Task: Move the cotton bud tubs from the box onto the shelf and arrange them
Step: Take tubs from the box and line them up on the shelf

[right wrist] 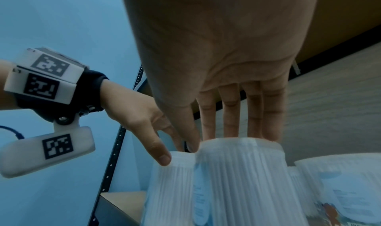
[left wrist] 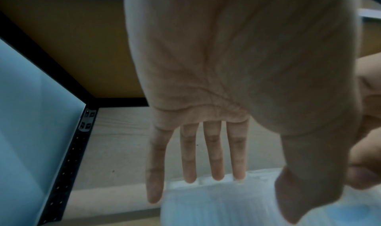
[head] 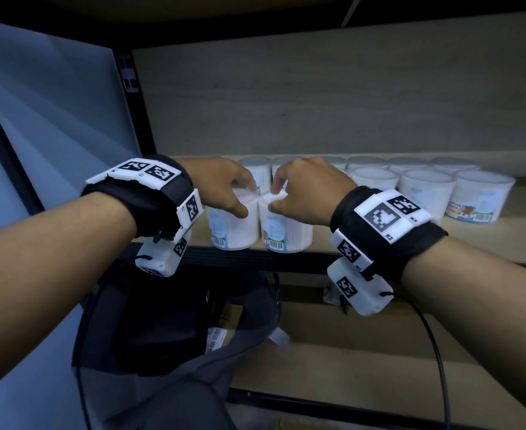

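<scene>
Two white cotton bud tubs stand side by side at the front edge of the wooden shelf (head: 504, 231). My left hand (head: 247, 198) grips the left tub (head: 233, 225) from above, thumb on its near side and fingers over its top. My right hand (head: 274, 198) holds the right tub (head: 289, 228) the same way. In the left wrist view my left hand (left wrist: 253, 195) spans its tub (left wrist: 216, 205). The right wrist view shows my right hand (right wrist: 214, 139) with fingers behind the far rim of its tub (right wrist: 243, 180).
Several more tubs (head: 426, 190) stand in rows on the shelf behind and to the right. A black shelf post (head: 134, 103) rises at the left. Below the shelf edge lie a dark bag (head: 162, 321), brown cardboard (head: 379, 367) and a black cable (head: 435, 352).
</scene>
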Demonstrator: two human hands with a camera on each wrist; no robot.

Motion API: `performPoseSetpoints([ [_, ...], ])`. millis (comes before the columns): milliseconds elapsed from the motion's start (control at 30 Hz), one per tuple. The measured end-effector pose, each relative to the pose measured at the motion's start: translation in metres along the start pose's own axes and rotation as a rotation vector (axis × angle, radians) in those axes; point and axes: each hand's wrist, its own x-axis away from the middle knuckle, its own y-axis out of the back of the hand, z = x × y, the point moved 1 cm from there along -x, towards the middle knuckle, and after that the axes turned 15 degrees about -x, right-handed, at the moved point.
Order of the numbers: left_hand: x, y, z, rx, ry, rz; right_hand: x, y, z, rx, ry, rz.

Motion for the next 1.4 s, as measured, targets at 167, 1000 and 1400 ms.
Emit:
performPoseSetpoints([
  [167,-0.003,0.003,-0.001,-0.051,-0.041,0.027,0.003,-0.003,0.004,0.029,0.018,0.002],
  [1000,-0.043,-0.008,0.02,-0.002,-0.052,0.007,-0.04,-0.013,-0.009,0.006,-0.058,-0.009],
  [1400,-0.068,-0.015,0.031,0.074,-0.037,-0.021,-0.07,-0.021,-0.025,-0.009,-0.085,0.002],
])
